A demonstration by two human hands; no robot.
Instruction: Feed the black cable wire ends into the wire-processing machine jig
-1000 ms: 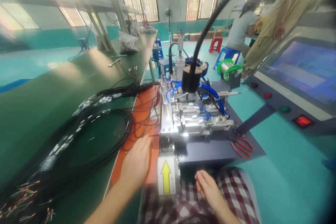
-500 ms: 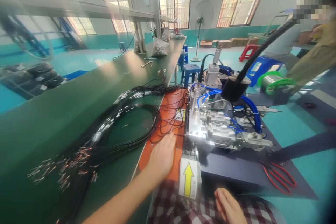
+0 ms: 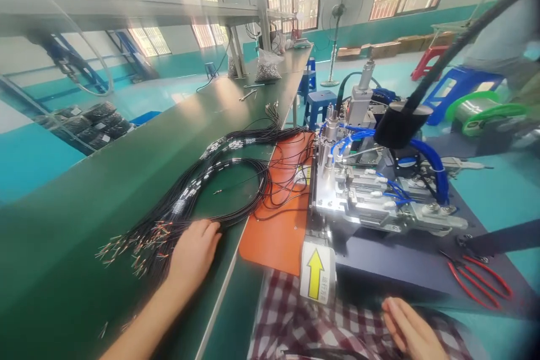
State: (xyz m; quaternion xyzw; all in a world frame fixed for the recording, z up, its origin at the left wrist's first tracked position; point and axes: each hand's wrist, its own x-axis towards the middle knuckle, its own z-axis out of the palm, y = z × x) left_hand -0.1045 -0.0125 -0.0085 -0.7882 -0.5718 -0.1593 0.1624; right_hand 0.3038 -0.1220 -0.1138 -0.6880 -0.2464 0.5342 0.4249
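My left hand (image 3: 194, 251) lies on the green bench (image 3: 84, 197), fingers flat and apart, touching the near end of a coiled bundle of black cables (image 3: 211, 185) whose stripped coloured wire ends (image 3: 130, 242) fan out just left of it. My right hand (image 3: 411, 329) rests open on my checked lap (image 3: 320, 326), holding nothing. An orange mat (image 3: 278, 230) lies between the cables and a metal machine (image 3: 371, 191) with blue hoses. A yellow arrow label (image 3: 315, 274) sits at the machine's near edge.
Red-handled cutters (image 3: 478, 278) lie on the dark machine base (image 3: 392, 264) at right. A black cylinder on a hose (image 3: 400, 124) hangs over the machine. Bags of parts (image 3: 266, 70) stand far down the bench. A fan (image 3: 340, 11) and blue and red stools (image 3: 318, 104) stand behind.
My left hand slid left off the orange mat onto the green bench, reaching the cable ends. The camera swung left; the right hand stayed on my lap.
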